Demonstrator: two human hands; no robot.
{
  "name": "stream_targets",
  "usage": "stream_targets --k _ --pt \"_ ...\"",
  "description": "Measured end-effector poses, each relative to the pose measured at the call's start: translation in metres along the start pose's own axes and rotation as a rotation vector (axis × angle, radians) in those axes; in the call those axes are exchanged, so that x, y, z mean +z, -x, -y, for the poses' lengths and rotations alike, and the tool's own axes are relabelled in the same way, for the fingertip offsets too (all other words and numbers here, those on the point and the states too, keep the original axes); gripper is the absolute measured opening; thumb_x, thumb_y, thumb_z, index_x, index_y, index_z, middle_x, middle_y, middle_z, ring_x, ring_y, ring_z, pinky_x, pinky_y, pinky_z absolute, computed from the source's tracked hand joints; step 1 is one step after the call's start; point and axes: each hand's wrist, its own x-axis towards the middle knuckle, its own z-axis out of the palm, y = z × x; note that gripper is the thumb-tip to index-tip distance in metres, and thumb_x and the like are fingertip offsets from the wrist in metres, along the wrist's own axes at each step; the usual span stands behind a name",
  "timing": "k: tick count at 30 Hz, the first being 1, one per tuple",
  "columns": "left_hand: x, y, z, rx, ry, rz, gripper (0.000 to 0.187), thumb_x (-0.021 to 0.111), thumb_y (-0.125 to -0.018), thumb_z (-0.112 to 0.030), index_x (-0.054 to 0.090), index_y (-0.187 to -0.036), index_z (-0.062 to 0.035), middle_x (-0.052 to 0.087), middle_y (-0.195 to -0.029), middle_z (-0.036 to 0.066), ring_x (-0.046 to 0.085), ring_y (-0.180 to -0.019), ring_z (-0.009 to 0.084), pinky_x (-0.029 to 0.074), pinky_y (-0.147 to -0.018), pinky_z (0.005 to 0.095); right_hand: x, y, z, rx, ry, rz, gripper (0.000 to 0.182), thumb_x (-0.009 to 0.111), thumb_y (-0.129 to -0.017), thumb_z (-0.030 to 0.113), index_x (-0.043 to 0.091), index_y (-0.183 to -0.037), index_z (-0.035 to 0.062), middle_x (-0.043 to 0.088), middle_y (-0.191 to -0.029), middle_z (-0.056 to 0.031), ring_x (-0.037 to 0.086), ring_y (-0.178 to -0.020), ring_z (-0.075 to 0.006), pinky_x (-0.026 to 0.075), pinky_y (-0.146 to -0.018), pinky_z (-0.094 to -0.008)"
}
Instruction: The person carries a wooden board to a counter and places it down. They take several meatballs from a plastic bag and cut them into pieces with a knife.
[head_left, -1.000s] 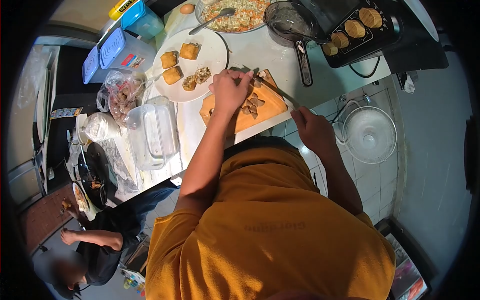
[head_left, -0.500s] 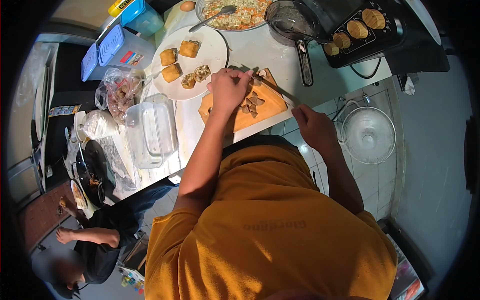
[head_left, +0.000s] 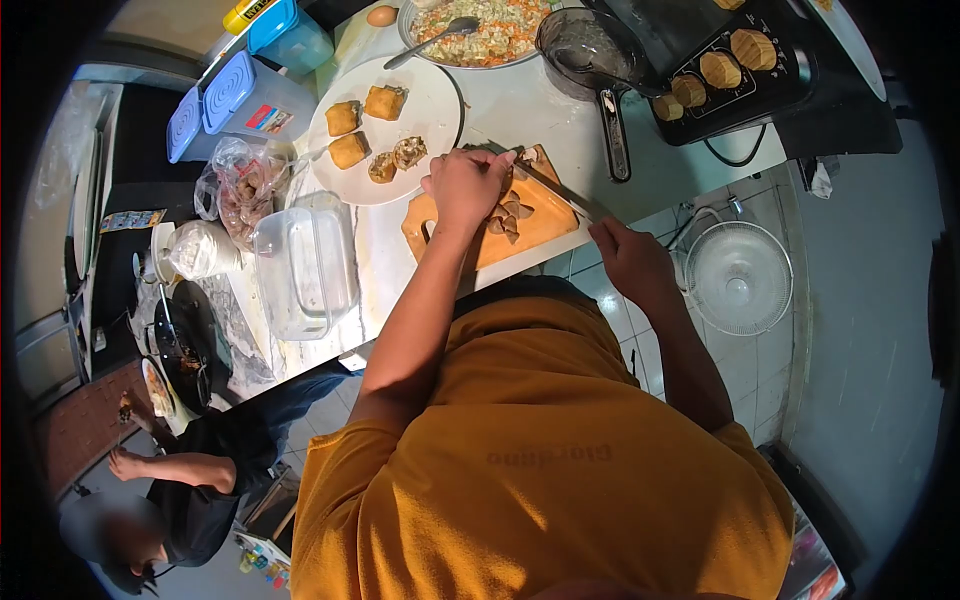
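Note:
My right hand [head_left: 632,262] is closed around the handle of a knife [head_left: 556,189], whose blade slants across the wooden cutting board [head_left: 552,228]. Over the board's far side, my left hand [head_left: 468,188] has its fingers drawn together near the knife tip; what they press on is hidden. Brown cut food pieces [head_left: 510,214] lie in a small heap between the hands. Just beyond my left hand, a white plate [head_left: 345,90] carries several fried tofu pieces [head_left: 384,102], with filling showing in some.
A clear plastic container [head_left: 303,270] and a bag [head_left: 245,185] stand left. At the back are a tray of chopped vegetables [head_left: 490,35], an egg [head_left: 381,16], a saucepan [head_left: 595,55] and a black cooker [head_left: 735,75]. A wire basket [head_left: 738,280] is right. Another person [head_left: 200,490] works lower left.
The view has shifted slightly, so the counter items appear a little lower and to the right. Both hands keep nearly the same places at the board, with the knife still in my right hand.

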Motion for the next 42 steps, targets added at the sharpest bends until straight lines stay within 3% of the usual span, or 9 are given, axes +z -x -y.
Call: stream_targets --k 2,9,15,17,20,30,32,42 --pt "0.0 -0.002 -0.002 -0.016 -0.005 0.026 0.035 0.073 -0.082 -0.049 0.079 -0.084 -0.0141 0.069 -0.084 0.01 0.053 -0.096 0.0333 0.033 -0.082 0.0455 0.005 -0.003 -0.003 0.005 0.026 0.002 0.038 0.043 -0.101 0.045 0.062 -0.102 0.0121 0.068 -0.08 -0.0198 0.066 -0.081 -0.0419 0.052 -0.07 -0.0524" --pt "0.001 -0.002 -0.003 -0.031 -0.033 0.061 0.036 0.073 -0.081 -0.05 0.079 -0.085 -0.0141 0.069 -0.087 0.01 0.052 -0.098 0.0327 0.033 -0.083 0.045 0.016 -0.005 -0.009 0.004 -0.009 -0.012 0.041 0.041 -0.101 0.045 0.061 -0.102 0.0093 0.068 -0.081 -0.0208 0.066 -0.082 -0.0429 0.052 -0.072 -0.0538" --pt "0.001 0.006 0.004 0.167 0.02 -0.02 0.03 0.072 -0.083 -0.043 0.078 -0.086 -0.0144 0.065 -0.098 0.008 0.048 -0.103 0.0304 0.031 -0.086 0.0433 0.024 -0.005 -0.011 -0.001 -0.084 0.043 0.039 0.04 -0.102 0.044 0.056 -0.101 0.0077 0.067 -0.079 -0.0216 0.065 -0.081 -0.0445 0.051 -0.071 -0.0545" --pt "-0.006 0.012 0.003 0.254 -0.03 0.056 0.022 0.072 -0.081 -0.036 0.077 -0.086 -0.0145 0.064 -0.1 0.007 0.047 -0.105 0.0293 0.031 -0.086 0.0429 0.026 -0.002 -0.01 -0.019 -0.156 0.031 0.039 0.043 -0.103 0.039 0.057 -0.103 0.0033 0.064 -0.076 -0.0241 0.062 -0.076 -0.0459 0.048 -0.067 -0.0505" --pt "0.003 0.01 0.015 0.336 -0.004 0.006 0.019 0.075 -0.077 -0.031 0.077 -0.086 -0.015 0.063 -0.102 0.006 0.047 -0.105 0.0292 0.03 -0.087 0.043 0.028 0.003 -0.007 -0.016 -0.175 0.026 0.038 0.043 -0.103 0.038 0.057 -0.103 0.0027 0.063 -0.075 -0.0238 0.062 -0.075 -0.0454 0.048 -0.067 -0.0496" --pt "-0.006 0.016 0.013 0.255 0.027 0.098 0.017 0.074 -0.072 -0.025 0.077 -0.087 -0.0166 0.064 -0.105 0.006 0.047 -0.109 0.0299 0.03 -0.09 0.0429 0.025 0.021 -0.005 0.044 -0.277 0.052 0.037 0.046 -0.102 0.038 0.059 -0.101 0.0031 0.061 -0.071 -0.021 0.061 -0.07 -0.0414 0.046 -0.064 -0.0439" --pt "-0.008 0.017 0.014 0.252 0.035 0.099 0.017 0.074 -0.071 -0.026 0.077 -0.086 -0.0173 0.064 -0.106 0.006 0.047 -0.11 0.03 0.03 -0.09 0.0432 0.026 0.024 -0.005 0.044 -0.254 0.022 0.035 0.046 -0.101 0.04 0.058 -0.098 0.0074 0.065 -0.075 -0.0195 0.063 -0.079 -0.0446 0.048 -0.069 -0.0509" --pt "-0.028 0.02 0.03 0.238 0.066 0.013 0.018 0.075 -0.07 -0.028 0.077 -0.085 -0.018 0.063 -0.104 0.006 0.047 -0.105 0.0297 0.032 -0.09 0.0433 0.022 0.016 -0.002 0.058 -0.262 -0.103 0.035 0.047 -0.1 0.041 0.059 -0.099 0.0085 0.066 -0.076 -0.0186 0.064 -0.08 -0.0441 0.049 -0.069 -0.0519"
